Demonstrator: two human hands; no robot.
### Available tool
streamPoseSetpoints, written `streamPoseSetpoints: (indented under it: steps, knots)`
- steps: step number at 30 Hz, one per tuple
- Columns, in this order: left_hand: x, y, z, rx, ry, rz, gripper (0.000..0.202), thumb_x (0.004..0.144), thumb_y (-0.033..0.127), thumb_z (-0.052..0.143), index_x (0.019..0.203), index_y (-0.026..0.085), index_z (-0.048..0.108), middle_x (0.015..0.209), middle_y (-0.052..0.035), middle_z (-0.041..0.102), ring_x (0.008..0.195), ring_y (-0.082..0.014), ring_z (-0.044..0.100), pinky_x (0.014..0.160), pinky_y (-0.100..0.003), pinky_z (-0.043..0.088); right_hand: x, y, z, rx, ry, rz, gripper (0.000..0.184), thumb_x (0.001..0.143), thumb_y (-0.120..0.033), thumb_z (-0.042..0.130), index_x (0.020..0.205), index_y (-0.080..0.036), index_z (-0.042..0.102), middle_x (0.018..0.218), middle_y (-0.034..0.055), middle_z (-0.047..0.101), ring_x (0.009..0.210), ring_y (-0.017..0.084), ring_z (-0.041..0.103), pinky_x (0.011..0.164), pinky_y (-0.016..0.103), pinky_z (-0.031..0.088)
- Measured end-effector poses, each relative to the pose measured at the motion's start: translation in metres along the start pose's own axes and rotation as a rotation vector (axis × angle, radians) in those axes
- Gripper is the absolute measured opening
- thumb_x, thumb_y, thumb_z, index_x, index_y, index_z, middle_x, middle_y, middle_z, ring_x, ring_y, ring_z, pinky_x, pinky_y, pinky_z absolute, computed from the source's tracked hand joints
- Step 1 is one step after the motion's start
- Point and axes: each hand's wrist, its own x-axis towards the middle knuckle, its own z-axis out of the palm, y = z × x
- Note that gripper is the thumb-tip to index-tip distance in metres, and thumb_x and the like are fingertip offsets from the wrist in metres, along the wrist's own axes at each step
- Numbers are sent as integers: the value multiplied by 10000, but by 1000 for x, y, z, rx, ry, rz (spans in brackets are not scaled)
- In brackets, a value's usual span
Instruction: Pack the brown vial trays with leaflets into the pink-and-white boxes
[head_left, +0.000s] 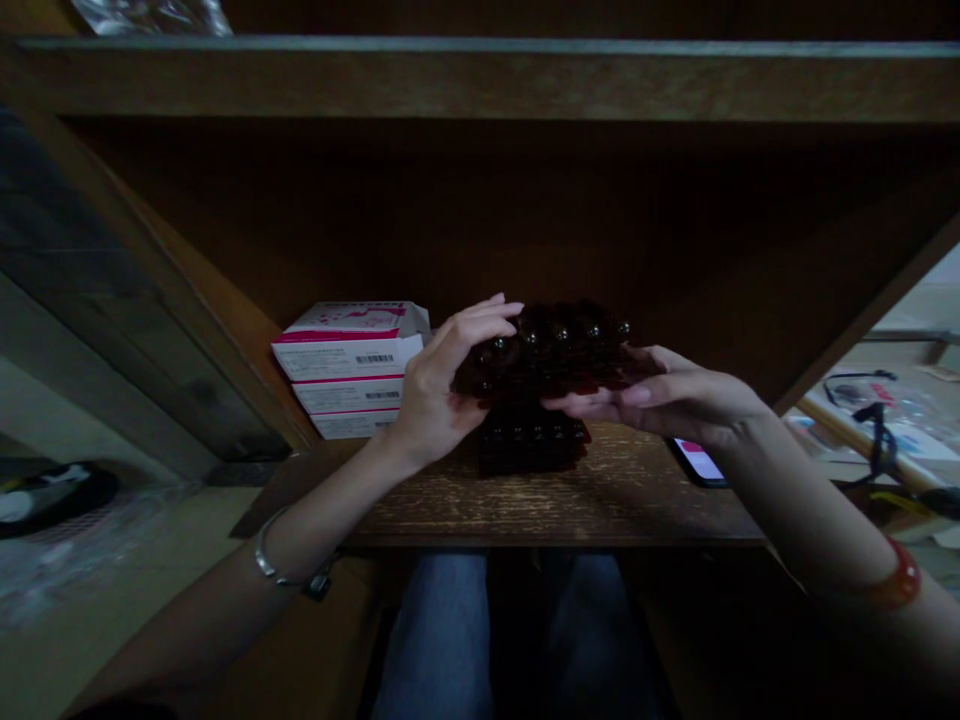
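Between my two hands is a dark, glossy brown stack of plastic trays (562,345) with a row of rounded, shiny bumps along its top; its exact kind is too dark to make out. My left hand (454,375) grips the stack's left end, fingers over the top and thumb lower down. At the right end, my right hand (667,395) holds it from the side and below. Another dark brown bumpy stack (534,440) rests on the wooden surface (450,505) directly beneath the held one.
White and pink boxes (345,360) are piled at the left inside the wooden compartment. A phone (701,462) with a lit screen lies near my right forearm. A shelf edge (480,85) crosses above my hands. Plastic bags and cables lie at far right.
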Motion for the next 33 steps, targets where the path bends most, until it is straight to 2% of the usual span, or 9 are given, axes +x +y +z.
streamPoseSetpoints:
  steps: [4, 8, 11, 14, 17, 19, 21, 24, 33]
  knots:
    - [-1, 1, -1, 98, -58, 82, 247, 936, 336, 522, 1170, 261, 503, 1355, -82, 583, 1343, -260, 483, 1082, -505, 433, 2, 1, 6, 89, 60, 43, 362, 706, -400, 768, 1034, -262, 699, 1107, 38, 743, 1039, 261, 698, 861, 442, 605]
    - [-4, -1, 4, 159, -42, 48, 323, 924, 371, 539, 1232, 301, 473, 1472, -67, 462, 1406, -266, 392, 1122, -497, 376, 6, 4, 13, 62, 224, 108, 196, 720, -358, 771, 866, -233, 733, 975, 42, 766, 892, 217, 724, 791, 339, 630]
    - [-7, -9, 8, 84, 95, -167, 531, 886, 450, 581, 1348, 306, 363, 1494, -106, 409, 1382, -280, 421, 1077, -471, 429, 7, 4, 16, 29, 297, 95, 182, 667, -291, 795, 817, -215, 725, 927, 42, 763, 790, 206, 719, 709, 318, 632]
    - [-5, -16, 8, -117, 133, -465, 567, 899, 463, 561, 1373, 274, 315, 1287, -121, 593, 1107, -227, 647, 850, -359, 573, 7, 3, 17, 32, 313, 44, 221, 670, -238, 775, 880, -204, 715, 965, 43, 755, 822, 207, 713, 770, 342, 620]
    - [1, -12, 4, -411, 18, -723, 473, 950, 549, 412, 1285, 219, 460, 950, -74, 714, 759, -177, 706, 609, -291, 588, 7, 4, 17, 42, 295, -2, 265, 686, -210, 752, 946, -210, 703, 1020, 42, 747, 886, 210, 706, 842, 361, 596]
    - [6, -5, 3, -628, -103, -819, 527, 958, 592, 333, 1227, 192, 544, 902, -80, 725, 719, -187, 709, 567, -300, 589, 8, 5, 16, 32, 291, -7, 305, 683, -195, 754, 981, -223, 695, 1046, 34, 743, 892, 208, 702, 830, 356, 590]
    - [9, 3, 3, -752, -161, -839, 490, 929, 556, 465, 1218, 175, 566, 969, -93, 733, 785, -207, 721, 599, -312, 607, 9, 7, 15, 34, 287, -4, 334, 678, -181, 759, 1001, -228, 689, 1060, 28, 739, 876, 197, 699, 808, 338, 581]
    - [12, 11, 5, -750, -97, -865, 483, 814, 368, 706, 1215, 143, 555, 1088, -106, 719, 892, -214, 718, 682, -310, 621, 9, 8, 13, 45, 283, 1, 344, 666, -172, 777, 994, -220, 682, 1028, 24, 739, 809, 172, 689, 750, 310, 567]
    - [9, 7, 4, -654, -38, -790, 456, 715, 234, 766, 1104, 158, 541, 1165, -100, 672, 1043, -226, 666, 847, -344, 584, 8, 8, 16, -83, 277, -76, 352, 668, -193, 801, 994, -231, 673, 1037, 20, 725, 929, 213, 683, 853, 385, 555]
